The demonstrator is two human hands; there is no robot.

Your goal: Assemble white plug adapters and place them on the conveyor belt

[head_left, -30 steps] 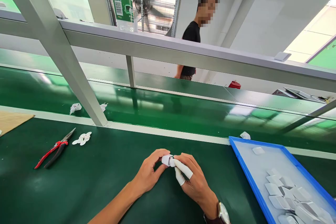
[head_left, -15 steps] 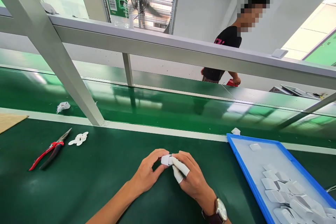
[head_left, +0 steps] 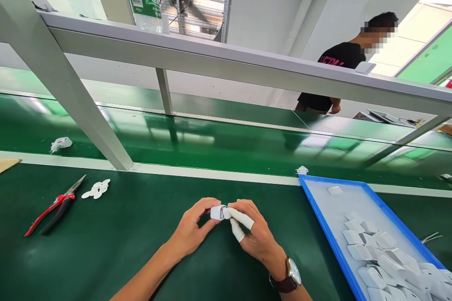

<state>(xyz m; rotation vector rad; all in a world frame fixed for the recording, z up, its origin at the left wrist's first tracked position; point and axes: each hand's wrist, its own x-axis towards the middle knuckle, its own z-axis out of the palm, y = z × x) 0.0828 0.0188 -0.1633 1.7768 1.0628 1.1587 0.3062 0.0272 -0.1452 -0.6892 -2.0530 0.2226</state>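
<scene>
Between thumb and fingers, my left hand (head_left: 190, 229) grips a small white plastic casing (head_left: 215, 212) just above the green tabletop. Its right end looks open, with a dark inside. Against that end, my right hand (head_left: 260, 237) pinches a small white rounded piece (head_left: 226, 213), partly covered by the fingertips. White finger cots (head_left: 242, 218) sheathe the right thumb and forefinger, and a wristwatch is on that wrist. Whether the two white parts are joined I cannot tell.
A blue-rimmed tray (head_left: 319, 218) with several white casings (head_left: 391, 265) lies at right. Red-and-black pliers (head_left: 58, 204) and thin white discs (head_left: 97, 189) lie at left. A grey metal frame (head_left: 226, 63) crosses ahead; beyond the green conveyor belt (head_left: 219, 143) walks a person (head_left: 341, 59).
A gap now shows between the casing and the small white piece, which sat closer before. My view has shifted slightly right. The person behind has moved to the right.
</scene>
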